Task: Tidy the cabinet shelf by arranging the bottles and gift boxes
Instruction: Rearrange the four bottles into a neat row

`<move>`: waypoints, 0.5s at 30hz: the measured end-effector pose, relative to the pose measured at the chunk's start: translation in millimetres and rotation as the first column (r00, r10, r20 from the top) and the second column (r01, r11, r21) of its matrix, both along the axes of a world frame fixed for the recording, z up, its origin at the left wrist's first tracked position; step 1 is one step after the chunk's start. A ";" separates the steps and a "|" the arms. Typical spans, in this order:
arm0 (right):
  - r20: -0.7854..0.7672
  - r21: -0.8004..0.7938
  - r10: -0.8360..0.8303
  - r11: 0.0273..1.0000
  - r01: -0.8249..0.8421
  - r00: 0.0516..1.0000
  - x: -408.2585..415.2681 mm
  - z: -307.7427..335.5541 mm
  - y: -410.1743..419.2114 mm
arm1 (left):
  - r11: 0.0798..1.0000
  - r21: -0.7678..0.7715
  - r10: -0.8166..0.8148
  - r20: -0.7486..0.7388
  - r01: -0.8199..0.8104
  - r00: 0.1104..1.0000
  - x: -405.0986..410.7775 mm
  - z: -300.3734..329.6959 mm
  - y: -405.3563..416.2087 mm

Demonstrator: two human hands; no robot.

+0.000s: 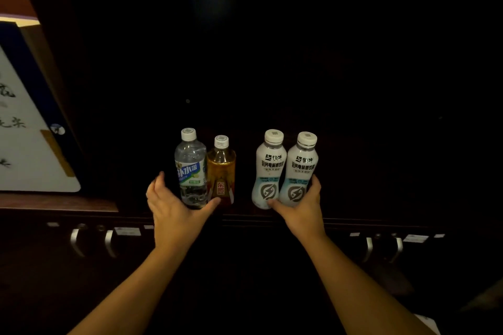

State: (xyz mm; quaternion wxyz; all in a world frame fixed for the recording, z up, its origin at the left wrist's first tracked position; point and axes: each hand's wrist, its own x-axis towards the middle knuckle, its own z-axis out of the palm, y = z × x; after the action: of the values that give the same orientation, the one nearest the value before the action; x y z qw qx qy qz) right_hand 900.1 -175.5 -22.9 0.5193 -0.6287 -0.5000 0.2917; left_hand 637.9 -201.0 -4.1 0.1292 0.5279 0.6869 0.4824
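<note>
Several bottles stand upright near the front edge of a dark cabinet shelf [245, 216]. On the left are a clear water bottle [190, 168] and a shorter amber drink bottle [221, 171], side by side. My left hand [171, 204] wraps around this pair from the left, thumb across the amber bottle's base. To the right stand two white milk-drink bottles [268, 171] [299, 171], touching each other. My right hand [302, 204] cups these two from the right, thumb under the left one. A white gift box [30, 144] with calligraphy stands at the far left.
The shelf's interior behind and beside the bottles is dark. Below the shelf run drawer fronts with metal handles [74, 242] [397, 249] and small labels. A blue-edged box side [16, 49] rises at the upper left.
</note>
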 end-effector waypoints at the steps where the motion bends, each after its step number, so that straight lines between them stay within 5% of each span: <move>1: -0.004 0.021 0.000 1.000 0.000 1.000 -3.4 -0.5 1.1 | 0.999 -0.038 -0.018 0.007 0.018 1.000 -2.7 0.4 5.1; 15: 0.002 0.060 -0.100 0.993 0.099 0.995 -20.1 -7.2 9.9 | 0.981 -0.090 -0.160 0.140 0.174 0.977 2.3 -4.7 37.0</move>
State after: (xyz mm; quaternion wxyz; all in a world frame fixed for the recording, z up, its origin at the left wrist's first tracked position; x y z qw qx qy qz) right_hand 880.0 -165.5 -30.0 0.5505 -0.6378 -0.4779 0.2486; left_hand 640.2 -164.0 -8.9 0.2413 0.5433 0.6538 0.4681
